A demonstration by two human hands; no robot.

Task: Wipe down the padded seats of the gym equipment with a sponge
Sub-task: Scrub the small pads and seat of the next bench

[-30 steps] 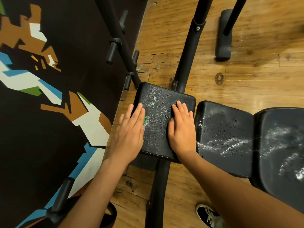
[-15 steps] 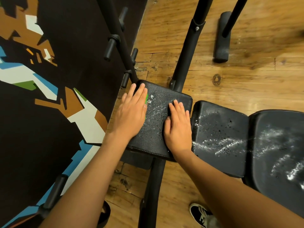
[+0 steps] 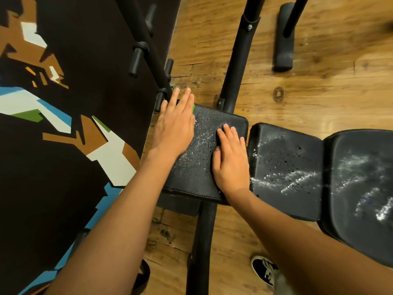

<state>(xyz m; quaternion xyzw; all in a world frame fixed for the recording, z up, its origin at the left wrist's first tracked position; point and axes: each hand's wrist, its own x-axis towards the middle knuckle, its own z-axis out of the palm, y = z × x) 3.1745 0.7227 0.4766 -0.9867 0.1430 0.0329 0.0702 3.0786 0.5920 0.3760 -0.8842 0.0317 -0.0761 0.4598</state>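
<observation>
Now our left hand (image 3: 174, 126), flat on sponge (image 3: 193, 107), has slid to pad (image 3: 195, 175) far left corner; right hand (image 3: 230, 158) stays flat at right edge. We judge foam (image 3: 202, 138) still left.

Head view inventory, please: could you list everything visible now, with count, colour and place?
seat pads: three, black, in a row from centre to right edge
sponge: one, green, mostly hidden under the left hand at the leftmost pad's far corner
suds: white streaks, on all three pads
frame tubes: several, black, above and below the pads
pegs: several, black, on the slanted tube, upper left
floor: one, brown wood, under the bench
painted wall: one, black with brown, white, blue and green shapes, left
shoe: one, black with white laces, bottom right
left hand: one, flat on the sponge
right hand: one, flat on the leftmost pad
</observation>
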